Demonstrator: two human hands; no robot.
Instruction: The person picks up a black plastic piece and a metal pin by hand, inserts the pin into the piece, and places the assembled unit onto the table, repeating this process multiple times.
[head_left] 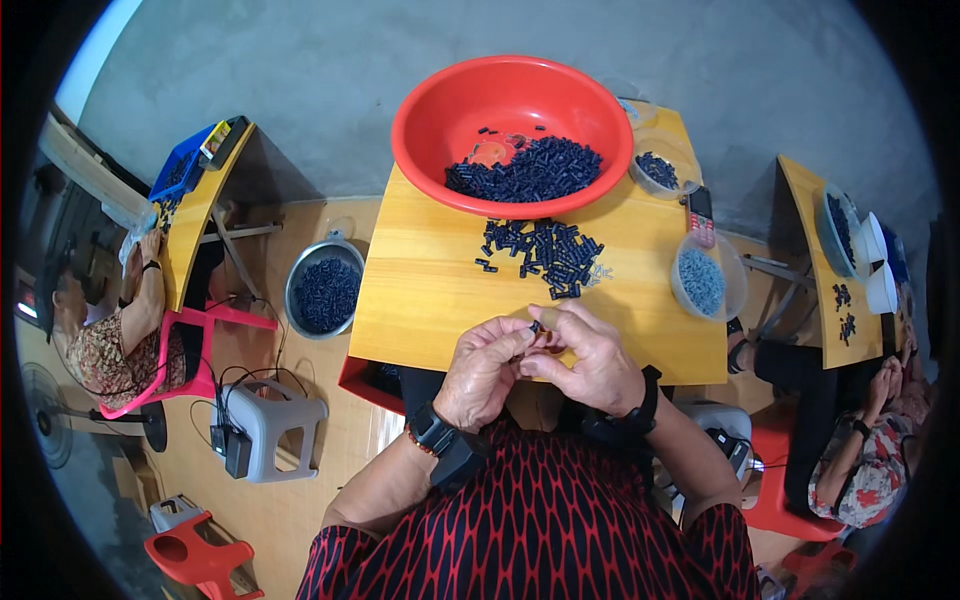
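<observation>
Left hand (478, 368) pinches small dark piece (536, 326), centre frame; right hand (592, 358) meets it, grip unclear. A slip could drop it off the counter (425, 270).

The table (400, 290) is smooth, wood-grained board with a soft sheen. At its far edge, the basin (430, 125) is glossy, smooth plastic; the dark pieces (560, 255) nearer the middle look like hard plastic, faintly shiny. By the right edge, the tub (733, 288) is clear, smooth plastic. Beyond the left edge, the bowl (326, 250) is shiny metal and the stool (265, 415) matt plastic. The shirt (540, 520) is matt cloth.
</observation>
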